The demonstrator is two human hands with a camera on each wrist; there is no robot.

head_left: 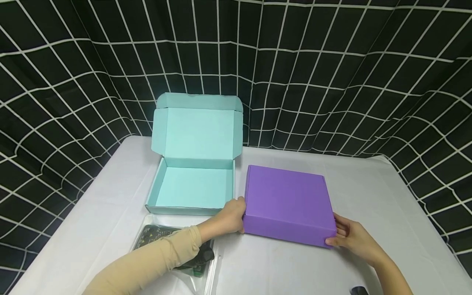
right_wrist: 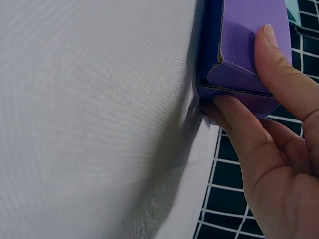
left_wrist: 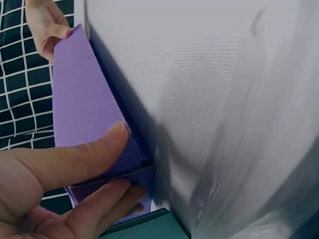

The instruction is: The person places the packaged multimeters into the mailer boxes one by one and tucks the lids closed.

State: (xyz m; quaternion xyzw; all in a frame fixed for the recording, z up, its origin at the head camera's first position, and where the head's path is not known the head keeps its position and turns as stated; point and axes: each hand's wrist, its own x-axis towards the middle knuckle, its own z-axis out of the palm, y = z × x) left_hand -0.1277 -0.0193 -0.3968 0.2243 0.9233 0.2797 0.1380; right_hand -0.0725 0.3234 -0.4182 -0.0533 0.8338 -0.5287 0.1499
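A closed purple cardboard box sits slightly turned on the white table. My left hand grips its near left corner; in the left wrist view the thumb lies along the front face and the fingers bend against the short side. At the near right corner my right hand holds the box, its thumb on the front and its fingers on the right side, as the right wrist view also shows. Left of the purple box stands a light teal box with its lid raised and nothing inside.
A clear plastic bag with a dark circuit board lies in front of the teal box, partly under my left sleeve. A small black object shows at the near edge of the view. Black curtains with white grid lines surround the table.
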